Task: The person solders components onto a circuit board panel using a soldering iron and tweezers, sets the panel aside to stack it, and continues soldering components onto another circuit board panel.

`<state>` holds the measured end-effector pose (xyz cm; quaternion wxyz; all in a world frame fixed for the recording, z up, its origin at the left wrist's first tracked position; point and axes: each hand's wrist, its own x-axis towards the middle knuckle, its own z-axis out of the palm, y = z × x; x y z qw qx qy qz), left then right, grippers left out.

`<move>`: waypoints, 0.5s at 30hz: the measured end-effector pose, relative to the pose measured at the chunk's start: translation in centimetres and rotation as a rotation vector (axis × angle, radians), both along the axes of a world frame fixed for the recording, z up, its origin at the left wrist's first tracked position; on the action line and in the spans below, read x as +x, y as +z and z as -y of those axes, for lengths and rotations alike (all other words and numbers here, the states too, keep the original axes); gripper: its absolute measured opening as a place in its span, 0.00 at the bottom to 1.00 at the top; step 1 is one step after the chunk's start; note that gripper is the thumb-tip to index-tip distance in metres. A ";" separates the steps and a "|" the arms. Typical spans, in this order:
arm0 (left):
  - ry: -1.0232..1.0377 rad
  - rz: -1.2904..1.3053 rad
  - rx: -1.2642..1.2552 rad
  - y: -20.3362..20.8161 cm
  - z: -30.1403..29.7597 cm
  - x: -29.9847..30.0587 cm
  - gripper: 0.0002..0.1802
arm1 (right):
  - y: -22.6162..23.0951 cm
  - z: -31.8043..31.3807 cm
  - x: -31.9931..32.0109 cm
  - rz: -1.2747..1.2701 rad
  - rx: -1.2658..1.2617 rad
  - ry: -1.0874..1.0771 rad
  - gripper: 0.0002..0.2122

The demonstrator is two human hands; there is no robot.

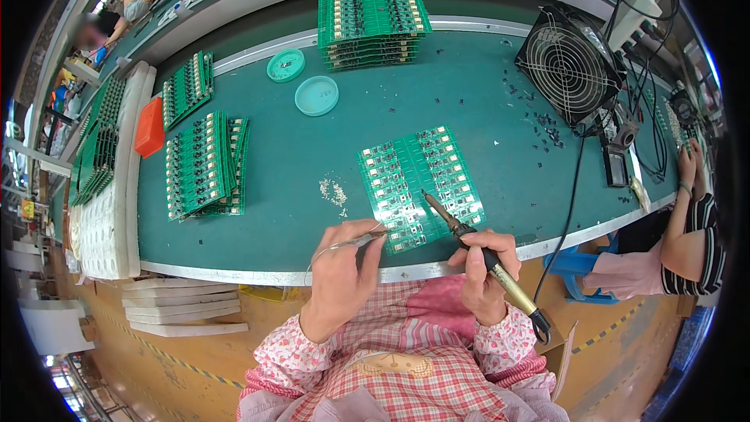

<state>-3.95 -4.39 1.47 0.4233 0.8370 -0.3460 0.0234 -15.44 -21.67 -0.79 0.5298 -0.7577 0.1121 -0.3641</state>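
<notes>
A green circuit board [418, 158] with rows of small parts lies at the front middle of the bench. My right hand [486, 272] is closed round the handle of a soldering iron [508, 285]. The iron's tip is over the middle of the board; whether it touches cannot be told. At the board's lower left corner, my left hand [344, 275] pinches a thin, silvery, curved strand that looks like solder wire [344, 244]. Its near end trails down past the hand. A scatter of tiny pale parts [333, 194] lies just left of the board.
Stacked circuit boards stand at the back [373, 23] and left [199, 168], near a red box [149, 127]. Two turquoise dishes [316, 96] sit behind. A black fan [569, 66] stands right, with loose black parts [547, 129] before it. The iron's cord [569, 219] crosses the front edge. Co-workers sit nearby.
</notes>
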 end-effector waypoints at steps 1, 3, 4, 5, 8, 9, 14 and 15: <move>-0.002 0.020 -0.007 -0.1 0.0 0.0 0.06 | 0.1 0.0 0.0 -0.001 -0.008 0.002 0.05; -0.004 0.039 -0.011 -0.1 0.1 0.0 0.08 | 0.2 0.0 0.0 -0.003 -0.014 0.004 0.05; -0.002 0.049 -0.010 0.0 0.2 0.0 0.08 | 0.2 0.0 0.0 0.003 -0.014 0.004 0.05; 0.001 0.059 -0.009 0.1 0.3 -0.1 0.08 | 0.1 0.0 0.0 0.009 -0.015 0.005 0.05; 0.005 0.075 -0.007 0.1 0.4 -0.1 0.09 | 0.2 0.0 0.1 0.012 -0.003 0.006 0.05; 0.003 0.075 -0.006 0.1 0.4 -0.1 0.09 | 0.2 0.0 0.1 0.012 -0.002 0.005 0.05; -0.014 0.073 -0.002 0.3 0.4 0.0 0.06 | 0.3 0.1 0.0 0.029 -0.027 0.019 0.05; -0.014 0.074 -0.002 0.3 0.3 0.0 0.06 | 0.3 0.2 0.0 0.030 -0.027 0.019 0.05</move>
